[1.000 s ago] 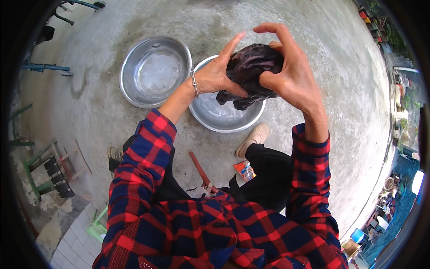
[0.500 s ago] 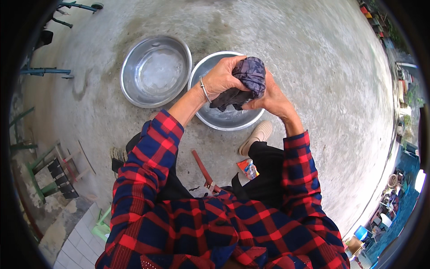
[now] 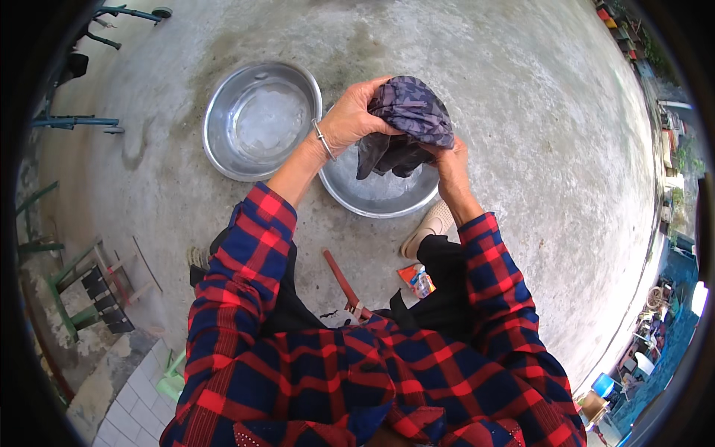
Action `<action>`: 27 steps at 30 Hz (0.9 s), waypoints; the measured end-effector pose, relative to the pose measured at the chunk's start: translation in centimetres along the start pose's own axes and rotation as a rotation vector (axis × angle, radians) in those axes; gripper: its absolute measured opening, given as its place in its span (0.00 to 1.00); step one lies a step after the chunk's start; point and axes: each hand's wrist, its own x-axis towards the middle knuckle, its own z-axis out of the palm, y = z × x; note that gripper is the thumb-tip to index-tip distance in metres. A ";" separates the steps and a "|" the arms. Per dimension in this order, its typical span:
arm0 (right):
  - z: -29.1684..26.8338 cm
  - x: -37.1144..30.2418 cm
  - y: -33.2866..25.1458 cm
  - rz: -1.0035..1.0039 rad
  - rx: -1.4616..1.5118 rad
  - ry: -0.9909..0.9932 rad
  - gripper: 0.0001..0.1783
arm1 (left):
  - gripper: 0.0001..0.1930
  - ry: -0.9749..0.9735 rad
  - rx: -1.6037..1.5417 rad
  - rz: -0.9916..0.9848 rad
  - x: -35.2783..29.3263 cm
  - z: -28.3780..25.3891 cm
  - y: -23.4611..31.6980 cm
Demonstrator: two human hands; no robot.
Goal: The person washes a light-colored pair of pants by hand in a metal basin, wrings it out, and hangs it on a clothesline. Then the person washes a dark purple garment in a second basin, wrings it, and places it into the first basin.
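- Left hand (image 3: 348,121) grasping the dark patterned cloth (image 3: 412,112), which sits at three o'clock from it!
- Right hand (image 3: 450,162) gripping its lower edge, cloth toward eleven; both touching, neither nearer.
- Bunched top slants roughly ten to four, above the right-side metal basin (image 3: 372,200).

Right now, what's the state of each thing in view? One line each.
Left hand: closed on the fabric
Right hand: closed on the fabric's right side
Dark patterned fabric: bunched, lower folds hanging over right basin
Right basin: upright, partly hidden
Left basin: upright, uncovered
Orange packet: lying down; open or sealed, can't tell
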 end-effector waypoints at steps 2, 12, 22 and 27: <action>0.0 0.1 0.2 -0.051 0.037 0.062 0.11 | 0.31 0.033 0.027 -0.009 0.0 -0.5 -0.6; -0.8 0.1 -3.3 -0.381 -0.249 0.257 0.11 | 0.34 0.085 0.005 -0.101 0.0 -1.2 -1.6; 1.4 -1.1 -7.5 -0.469 0.024 0.186 0.13 | 0.74 0.057 0.825 -0.070 -0.2 -3.0 -7.9; 4.0 -2.5 -10.0 -0.530 0.239 0.035 0.17 | 0.87 0.043 0.970 -0.124 -1.9 -6.2 -13.5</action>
